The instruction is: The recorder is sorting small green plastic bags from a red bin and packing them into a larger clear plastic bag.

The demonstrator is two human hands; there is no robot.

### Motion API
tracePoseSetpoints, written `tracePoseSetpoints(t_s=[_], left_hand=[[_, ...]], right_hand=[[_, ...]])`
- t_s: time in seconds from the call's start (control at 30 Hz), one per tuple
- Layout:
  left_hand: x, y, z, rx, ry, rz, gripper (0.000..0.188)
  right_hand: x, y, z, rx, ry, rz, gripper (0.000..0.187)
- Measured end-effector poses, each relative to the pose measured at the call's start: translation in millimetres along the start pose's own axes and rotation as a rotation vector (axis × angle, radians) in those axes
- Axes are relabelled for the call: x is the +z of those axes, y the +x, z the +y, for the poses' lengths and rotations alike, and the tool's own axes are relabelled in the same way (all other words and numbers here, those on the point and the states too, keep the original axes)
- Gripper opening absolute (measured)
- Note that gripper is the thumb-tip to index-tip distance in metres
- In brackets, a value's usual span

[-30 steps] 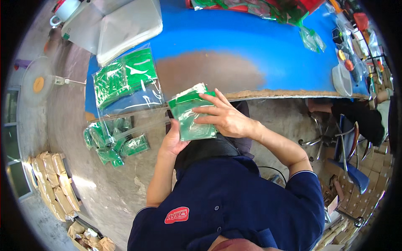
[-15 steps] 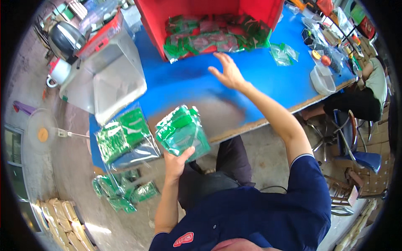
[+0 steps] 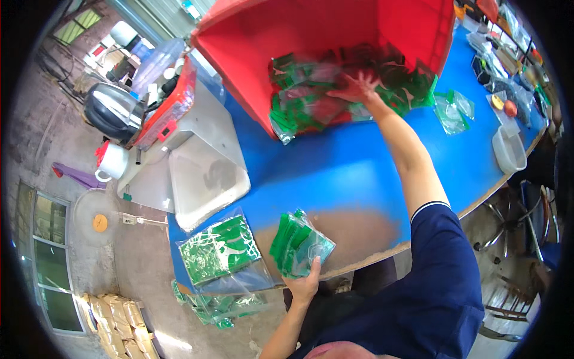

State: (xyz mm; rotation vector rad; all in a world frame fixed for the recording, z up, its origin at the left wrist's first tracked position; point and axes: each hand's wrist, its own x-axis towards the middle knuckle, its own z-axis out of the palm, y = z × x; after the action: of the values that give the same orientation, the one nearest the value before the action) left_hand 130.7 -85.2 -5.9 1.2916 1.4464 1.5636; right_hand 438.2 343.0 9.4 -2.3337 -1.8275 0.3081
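Note:
My left hand (image 3: 304, 284) grips a stack of green-and-clear plastic packets (image 3: 299, 242) above the near edge of the table, its thumb on top. Farther off, my right hand (image 3: 357, 90) reaches into a red bin (image 3: 263, 48) lying with its mouth toward me. Its fingers are spread over a loose heap of similar green packets (image 3: 308, 75) and hold nothing that I can see. Left of the held stack lies a large clear bag (image 3: 221, 248) filled with green packets. More green packets (image 3: 224, 308) are below the table edge, partly hidden by that bag.
A translucent plastic box (image 3: 209, 173) stands left of the bin on the blue tabletop (image 3: 299, 173), whose near part is worn brown. To the right are a few loose packets (image 3: 452, 112) and a clear tub (image 3: 508, 149). A fan (image 3: 100, 223) is at the left; chairs stand right.
My right hand has moved from above the blue tabletop forward into the red bin. My left hand still holds its stack, now turned a little. The whole view has shifted.

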Motion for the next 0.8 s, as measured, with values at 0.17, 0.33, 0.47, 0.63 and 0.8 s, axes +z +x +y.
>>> tracePoseSetpoints(t_s=[0.17,0.33,0.47,0.63,0.8], left_hand=[[4.0,5.1,6.3,-0.031,0.035,-0.063,0.048],[-1.4,5.2,5.8,-0.039,-0.046,-0.059,0.053],[-6.7,10.0,-4.4,0.005,-0.154,-0.094,0.058],[-53.8,-30.1,5.3,-0.458,-0.705,-0.148,0.065],[-90.5,-92.2,-7.0,-0.724,-1.009,-0.203,0.068]], right_hand=[[30.2,-58.2,6.1,-0.155,0.012,0.322,0.101],[55.7,-146.1,-2.3,-0.212,0.152,0.466,0.092],[59.9,-209.3,3.8,-0.169,0.147,0.330,0.088],[59.2,-287.6,-10.4,-0.157,0.105,0.293,0.087],[42.8,-341.5,-25.3,-0.352,0.188,0.367,0.075]])
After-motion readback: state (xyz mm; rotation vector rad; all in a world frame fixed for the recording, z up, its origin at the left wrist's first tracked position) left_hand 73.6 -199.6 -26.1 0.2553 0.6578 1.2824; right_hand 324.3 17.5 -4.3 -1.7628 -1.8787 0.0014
